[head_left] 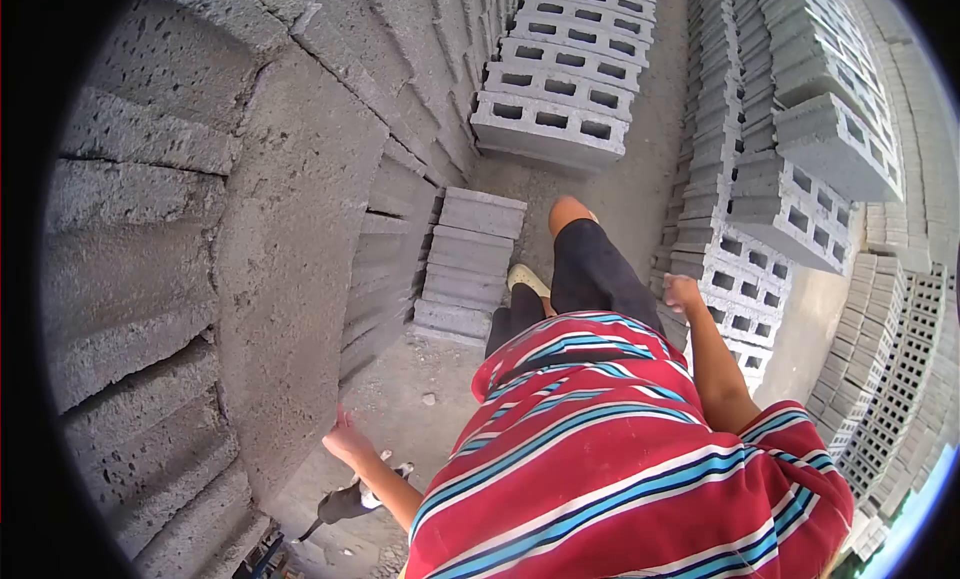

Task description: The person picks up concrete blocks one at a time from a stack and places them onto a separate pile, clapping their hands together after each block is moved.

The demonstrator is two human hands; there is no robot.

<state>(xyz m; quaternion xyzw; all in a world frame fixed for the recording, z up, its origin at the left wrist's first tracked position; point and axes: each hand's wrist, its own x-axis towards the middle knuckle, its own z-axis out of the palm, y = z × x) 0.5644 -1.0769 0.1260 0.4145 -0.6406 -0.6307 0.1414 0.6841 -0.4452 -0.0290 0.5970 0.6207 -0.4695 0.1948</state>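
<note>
My left hand (347,443) hangs low at my side, its fingers loosely apart and holding nothing. It is nearest to the lower edge of a tall wall of stacked grey concrete blocks (290,229). On the other side, my right hand (683,294) is curled closed with nothing showing in it. It overlaps the edge of a row of hollow concrete blocks (735,299) in this view. Between the stacks, one of my legs (600,264) is bent forward, and a pale shoe (528,279) shows on the other foot.
A low pile of blocks (470,249) stands just ahead on the left. Beyond it runs a long row of hollow blocks (550,114). More stacks (835,144) line the right. A small dark and white animal (350,501) is on the dusty ground (410,379) at lower left.
</note>
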